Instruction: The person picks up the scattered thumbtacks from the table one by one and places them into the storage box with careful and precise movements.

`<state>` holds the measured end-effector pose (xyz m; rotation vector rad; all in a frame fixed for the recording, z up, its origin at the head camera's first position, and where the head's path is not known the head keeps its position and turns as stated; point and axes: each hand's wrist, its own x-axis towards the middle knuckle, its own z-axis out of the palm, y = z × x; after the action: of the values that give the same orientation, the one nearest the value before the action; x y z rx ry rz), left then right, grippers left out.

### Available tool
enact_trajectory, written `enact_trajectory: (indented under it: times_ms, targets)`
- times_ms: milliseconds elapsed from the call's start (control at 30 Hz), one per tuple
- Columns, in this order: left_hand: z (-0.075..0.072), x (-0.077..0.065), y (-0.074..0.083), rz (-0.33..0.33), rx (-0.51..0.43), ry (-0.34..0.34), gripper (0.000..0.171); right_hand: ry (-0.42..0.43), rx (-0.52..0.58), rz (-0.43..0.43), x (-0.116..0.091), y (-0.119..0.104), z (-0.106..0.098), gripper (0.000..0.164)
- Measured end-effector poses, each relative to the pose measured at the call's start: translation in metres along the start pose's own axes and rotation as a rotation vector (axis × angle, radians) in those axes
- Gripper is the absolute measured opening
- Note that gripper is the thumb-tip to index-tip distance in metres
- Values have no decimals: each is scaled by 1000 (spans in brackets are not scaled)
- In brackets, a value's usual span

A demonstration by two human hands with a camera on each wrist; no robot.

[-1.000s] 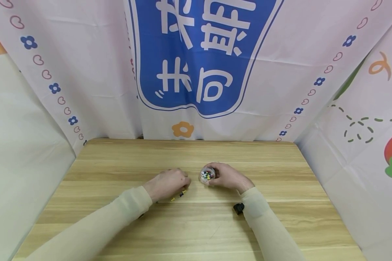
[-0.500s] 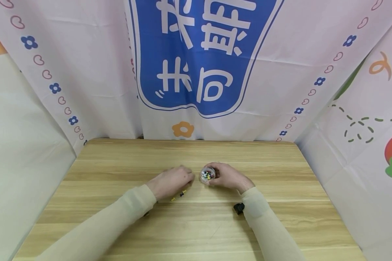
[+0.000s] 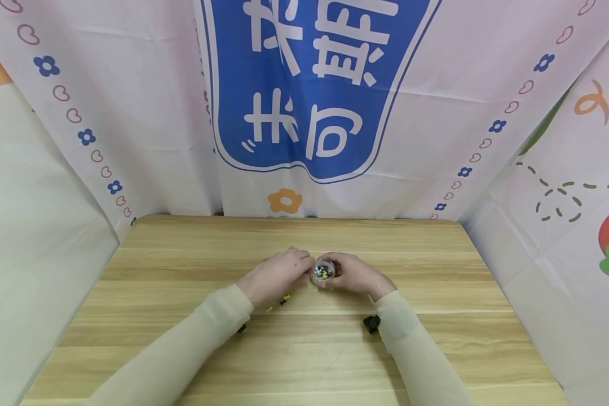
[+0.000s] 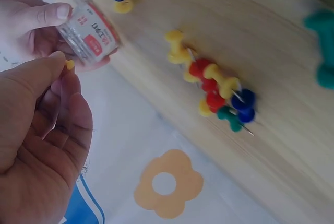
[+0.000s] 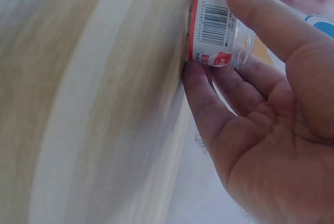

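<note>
A small clear jar with a red-and-white label stands on the table, and colourful push pins show inside it. My right hand grips the jar from its right side, thumb and fingers round the wall, as the right wrist view also shows. Close to the jar's left side is my left hand, pinching a yellow push pin between thumb and forefinger. A cluster of red, yellow, blue and green push pins lies on the table in the left wrist view. More pins, yellow and dark, lie just below my left hand.
A small black object sits beside my right sleeve. Another dark thing peeks out by the left cuff. The wooden table meets a printed white curtain at its back edge.
My left hand has moved to the right and slightly away, from over the table pins up to the jar. The right hand and the jar have stayed in place.
</note>
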<state>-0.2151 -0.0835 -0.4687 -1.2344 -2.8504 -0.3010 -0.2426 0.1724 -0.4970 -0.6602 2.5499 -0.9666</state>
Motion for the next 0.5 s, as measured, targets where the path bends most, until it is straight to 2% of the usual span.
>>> enact_trajectory:
  times_ms: [233, 367, 500]
  targets:
    - [1, 8, 5, -5, -42, 34, 12, 6, -1, 0, -1, -1, -1, 56]
    - [3, 13, 6, -2, -34, 41, 21, 7, 4, 1, -1, -1, 0, 58]
    - [7, 18, 7, 9, -27, 45, 17, 6, 5, 7, -1, -2, 0, 62]
